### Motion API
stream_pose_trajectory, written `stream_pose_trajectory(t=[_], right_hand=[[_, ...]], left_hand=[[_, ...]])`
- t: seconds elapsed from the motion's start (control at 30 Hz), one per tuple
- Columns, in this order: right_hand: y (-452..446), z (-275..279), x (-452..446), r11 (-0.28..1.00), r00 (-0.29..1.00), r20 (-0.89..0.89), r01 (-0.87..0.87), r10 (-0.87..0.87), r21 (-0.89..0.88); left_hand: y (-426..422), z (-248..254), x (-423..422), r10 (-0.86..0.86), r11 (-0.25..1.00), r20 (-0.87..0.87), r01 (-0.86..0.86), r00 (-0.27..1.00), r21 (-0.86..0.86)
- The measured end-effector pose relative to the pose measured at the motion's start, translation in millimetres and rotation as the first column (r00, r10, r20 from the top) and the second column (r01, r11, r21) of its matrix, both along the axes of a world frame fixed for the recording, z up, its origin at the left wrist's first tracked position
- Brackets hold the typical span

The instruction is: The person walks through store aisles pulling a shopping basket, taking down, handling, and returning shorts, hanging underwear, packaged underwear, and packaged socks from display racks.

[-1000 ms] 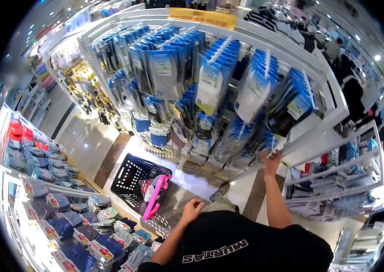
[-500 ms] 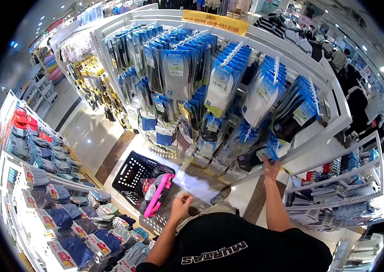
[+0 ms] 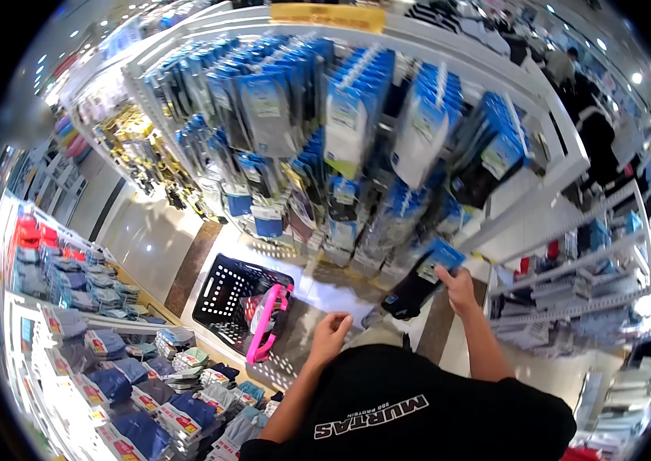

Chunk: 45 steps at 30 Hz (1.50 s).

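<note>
My right hand (image 3: pixel 460 289) grips a pack of black socks (image 3: pixel 417 283) by its blue header card, with the thumb across the front. The pack is tilted and hangs free of the rack, its dark toe end pointing down and left. My left hand (image 3: pixel 330 335) is loosely curled in front of my body, fingers partly apart and nothing in it. Left of that hand, a black shopping basket (image 3: pixel 221 296) with a pink handle (image 3: pixel 268 323) stands low down, with some plastic-wrapped goods inside.
A white rack (image 3: pixel 487 58) ahead carries rows of packaged socks (image 3: pixel 268 115) on hooks. A shelf of folded, bagged clothing (image 3: pixel 141 399) lines my left. At my right stands another white rack (image 3: pixel 571 292) with folded packs. A yellow sign (image 3: pixel 329 17) tops the front rack.
My right hand has drawn the sock pack away from the lower rack toward my body. My left hand has shifted slightly right and up. The view has moved a little.
</note>
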State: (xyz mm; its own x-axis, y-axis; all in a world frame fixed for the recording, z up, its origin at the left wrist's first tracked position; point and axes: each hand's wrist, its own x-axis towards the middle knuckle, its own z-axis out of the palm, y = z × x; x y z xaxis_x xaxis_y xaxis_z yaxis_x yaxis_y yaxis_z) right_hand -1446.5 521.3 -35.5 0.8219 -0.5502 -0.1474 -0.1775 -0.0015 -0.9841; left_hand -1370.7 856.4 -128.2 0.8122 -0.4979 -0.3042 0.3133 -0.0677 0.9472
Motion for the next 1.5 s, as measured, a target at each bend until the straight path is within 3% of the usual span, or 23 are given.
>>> stream_pose_trajectory(t=[0.07,0.13,0.2,0.23,0.33,0.37,0.67,0.77,0.87,0.97,1.1,1.17,1.27,1.33,1.4,1.47,1.5], right_hand=[[28.0,8.7,8.4,0.998,0.997,0.067,0.024,-0.028,0.056],[43.5,5.1,13.8,0.967,1.000,-0.004,0.010,-0.009,0.255],[59.7,-5.5,23.4,0.931,0.997,0.072,0.013,-0.042,0.366],[63.5,-7.0,26.6,0.898,0.996,0.069,0.027,-0.064,0.439],[74.6,-0.3,31.2,0.803,0.988,0.054,0.087,-0.147,0.590],[75.1,2.8,31.8,0.774,0.983,0.051,0.107,-0.177,0.624],[51.6,-23.0,23.6,0.828,0.994,0.085,0.010,-0.069,0.561],[25.9,-25.2,13.5,0.846,0.985,0.098,0.070,-0.143,0.529],[-14.5,-41.2,-5.3,0.959,0.960,0.157,0.197,-0.230,0.202],[-46.2,-40.4,-18.6,0.960,0.951,0.154,0.277,-0.268,-0.035],[-61.7,-19.8,-9.2,0.902,0.959,0.048,0.278,-0.278,-0.330],[-77.7,-39.4,-3.5,0.868,0.954,0.048,0.291,-0.297,-0.402],[-82.7,-38.7,25.1,0.853,0.945,0.153,0.328,-0.290,-0.406],[-82.5,-33.7,29.9,0.851,0.958,0.069,0.280,-0.279,-0.445],[-91.2,-52.9,38.7,0.849,0.952,0.045,0.292,-0.304,-0.441],[-92.1,-69.9,45.8,0.856,0.947,0.024,0.299,-0.319,-0.421],[-88.5,-73.0,48.3,0.864,0.946,0.020,0.303,-0.323,-0.403]], left_hand=[[-20.5,19.8,-4.3,-0.043,0.992,-0.012,0.041,0.999,-0.122],[-36.5,49.1,-5.5,-0.064,0.983,0.099,0.080,0.993,-0.168],[-40.8,63.3,0.1,-0.223,0.962,0.069,0.231,0.972,-0.145],[-46.8,67.2,-1.2,-0.196,0.954,0.071,0.207,0.978,-0.216],[-39.3,75.1,2.2,-0.317,0.946,-0.041,0.313,0.948,-0.080],[-43.3,80.9,-3.3,-0.245,0.964,0.012,0.245,0.970,-0.107],[-45.6,82.3,-12.2,-0.257,0.966,0.272,0.258,0.927,0.033],[-41.9,60.9,-11.4,-0.057,0.995,0.276,0.076,0.959,-0.057],[-12.5,43.0,13.2,-0.052,0.995,0.236,0.031,0.970,0.094],[21.0,19.3,37.6,0.025,0.992,0.255,-0.056,0.967,0.116],[44.7,53.4,65.6,0.136,0.968,0.326,-0.196,0.936,0.157],[49.5,69.5,78.2,0.186,0.952,0.381,-0.262,0.906,0.159],[64.8,67.5,104.7,0.175,0.911,0.629,-0.366,0.757,0.187],[73.9,57.7,121.4,0.113,0.847,0.826,-0.488,0.552,0.210],[82.8,36.6,128.9,0.039,0.745,0.853,-0.584,0.521,0.323],[94.0,-7.6,128.3,-0.025,0.661,0.715,-0.525,0.699,0.537],[92.1,5.4,130.3,0.018,0.661,0.429,-0.333,0.903,0.673]])
